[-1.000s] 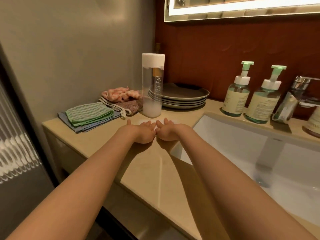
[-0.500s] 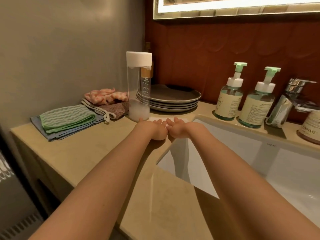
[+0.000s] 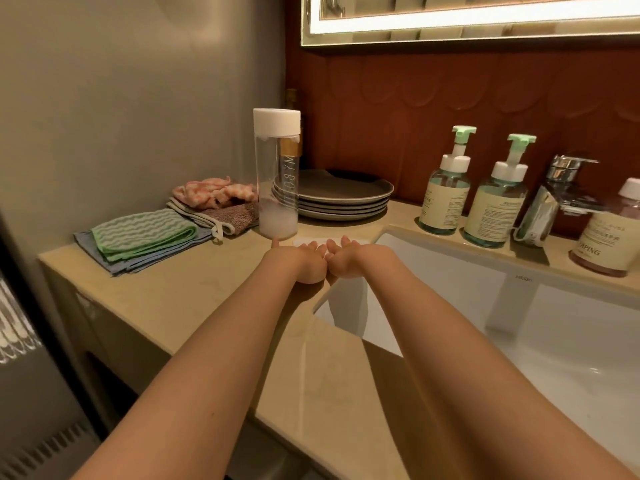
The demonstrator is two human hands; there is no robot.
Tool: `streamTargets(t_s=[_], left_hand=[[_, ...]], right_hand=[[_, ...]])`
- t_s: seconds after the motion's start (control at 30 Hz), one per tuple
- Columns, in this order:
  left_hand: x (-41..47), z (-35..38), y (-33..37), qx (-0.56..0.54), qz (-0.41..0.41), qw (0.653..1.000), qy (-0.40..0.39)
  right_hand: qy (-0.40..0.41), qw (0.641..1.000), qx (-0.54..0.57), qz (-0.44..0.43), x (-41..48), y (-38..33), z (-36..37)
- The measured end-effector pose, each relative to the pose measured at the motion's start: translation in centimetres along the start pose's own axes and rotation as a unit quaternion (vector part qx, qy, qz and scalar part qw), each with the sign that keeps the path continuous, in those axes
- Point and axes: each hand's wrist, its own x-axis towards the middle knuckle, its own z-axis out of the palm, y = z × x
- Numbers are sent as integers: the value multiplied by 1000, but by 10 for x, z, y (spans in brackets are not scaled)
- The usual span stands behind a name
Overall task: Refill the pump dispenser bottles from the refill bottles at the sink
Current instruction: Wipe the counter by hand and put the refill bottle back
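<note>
While our left hand (image 3: 304,263) and right hand (image 3: 351,259) hover palms-up over the counter (image 3: 194,296) at the corner of the sink (image 3: 450,271), edges touching, fingers loosely spread and gripping nothing, the first pump bottle (image 3: 446,202) and second pump bottle (image 3: 497,213) stand on the back ledge beside the tap (image 3: 554,199). The tall white-capped clear bottle (image 3: 277,188) sits just past our fingertips.

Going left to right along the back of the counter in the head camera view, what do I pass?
Green cloth, tall clear bottle, stack of plates, first pump bottle, second pump bottle, faucet, white-capped brown bottle.
</note>
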Motion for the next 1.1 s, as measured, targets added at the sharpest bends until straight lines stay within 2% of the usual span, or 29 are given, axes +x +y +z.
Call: streamTargets(t_s=[0.57,0.93,1.1], left_hand=[[-86,21,-22,-9,-21,1000,-21],[-133,43,-24,-9,-3,1000,-12],[-153,50,-15,-6,13,1000,-10]], right_hand=[[-19,999,-6,-38,-87,-44,18],[-24,999,-3,-37,-145,-56,36],[0,999,18,-37,-170,-52,47]])
